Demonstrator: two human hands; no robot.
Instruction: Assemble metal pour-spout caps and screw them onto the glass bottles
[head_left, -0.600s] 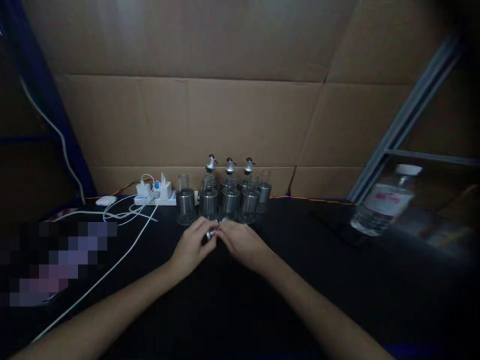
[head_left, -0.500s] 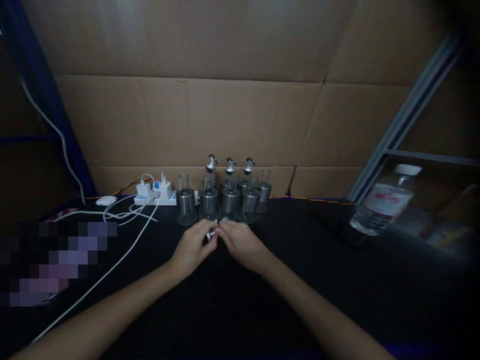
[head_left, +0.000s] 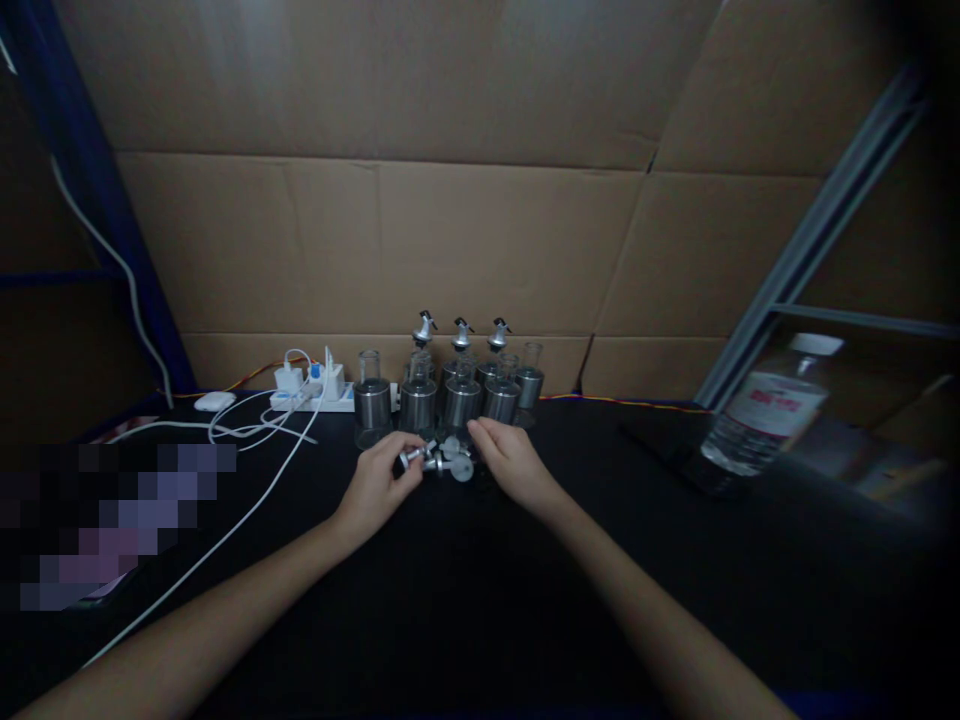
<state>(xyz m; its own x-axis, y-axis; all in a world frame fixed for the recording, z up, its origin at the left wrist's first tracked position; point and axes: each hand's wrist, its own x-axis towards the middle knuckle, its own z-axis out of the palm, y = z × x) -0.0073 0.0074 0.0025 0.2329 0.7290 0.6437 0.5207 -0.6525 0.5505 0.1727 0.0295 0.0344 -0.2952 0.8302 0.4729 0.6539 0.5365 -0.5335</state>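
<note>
My left hand (head_left: pixel 381 485) pinches a small silver bottle pourer (head_left: pixel 412 457) between thumb and fingers. Beside it, several loose pourer tops (head_left: pixel 460 467) with pale, round translucent parts lie in a small pile on the black table. My right hand (head_left: pixel 514 465) is just right of this pile, thumb and fingers pressed together; whatever they grip, if anything, is hidden. Behind both hands stand glass bottles with silver bands, such as the leftmost one (head_left: pixel 372 402), with bare necks. Three in the back row carry silver pourers with black levers, one of them the left pourer (head_left: pixel 425 326).
A white power strip (head_left: pixel 311 400) with plugs and a loose white cable (head_left: pixel 255 505) is at left. On the right stands a large clear bottle (head_left: pixel 765 415) with a white cap, near a dark flat object (head_left: pixel 660 450). A cardboard wall (head_left: pixel 480 240) closes the back.
My hands were together and have moved apart, the right one shifting to the right. The pile of pourer tops between them now shows. The pourer stays in my left hand.
</note>
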